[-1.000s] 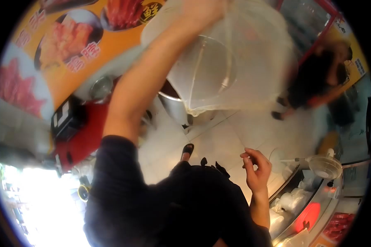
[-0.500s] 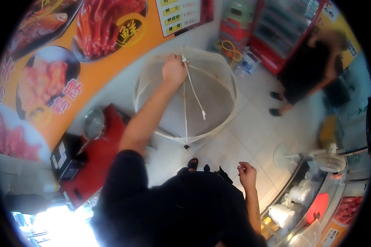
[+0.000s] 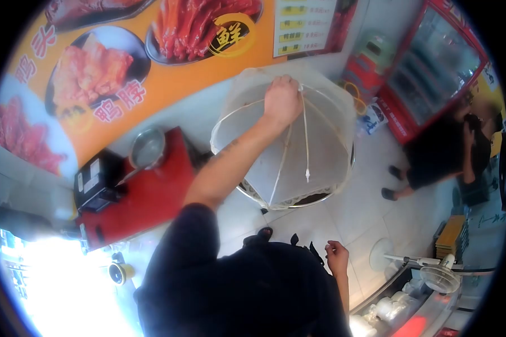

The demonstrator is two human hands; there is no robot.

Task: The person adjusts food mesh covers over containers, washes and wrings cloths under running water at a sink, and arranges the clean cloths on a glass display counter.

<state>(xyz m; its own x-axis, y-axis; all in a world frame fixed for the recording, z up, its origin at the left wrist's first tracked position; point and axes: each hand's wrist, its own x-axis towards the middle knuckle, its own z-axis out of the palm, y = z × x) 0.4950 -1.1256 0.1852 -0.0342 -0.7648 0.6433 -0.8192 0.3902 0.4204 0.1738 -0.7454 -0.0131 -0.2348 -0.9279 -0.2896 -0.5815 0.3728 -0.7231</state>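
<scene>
My left hand point(image 3: 283, 101) is closed on the top of a pale mesh food cover point(image 3: 320, 140), beside where its thin ribs meet. A cord with a small white end hangs from that top. The cover is spread like a dome, its lacy lower edge around a round metal rim point(image 3: 312, 200) with a dark surface; what lies underneath is hidden. My right hand point(image 3: 337, 257) hangs low at my side, its fingers loosely bent and nothing visible in them.
At left, a metal pan point(image 3: 148, 147) and a black box point(image 3: 98, 180) rest on a red table point(image 3: 157, 191). A red fridge point(image 3: 433, 62) and a person in dark clothes point(image 3: 438, 151) are at right. A fan point(image 3: 439, 278) stands near a counter holding bagged items point(image 3: 391, 309).
My left hand and the cover have moved right in view as the camera turned. The cover's edge now lies around the round rim. The other person's arms have come up.
</scene>
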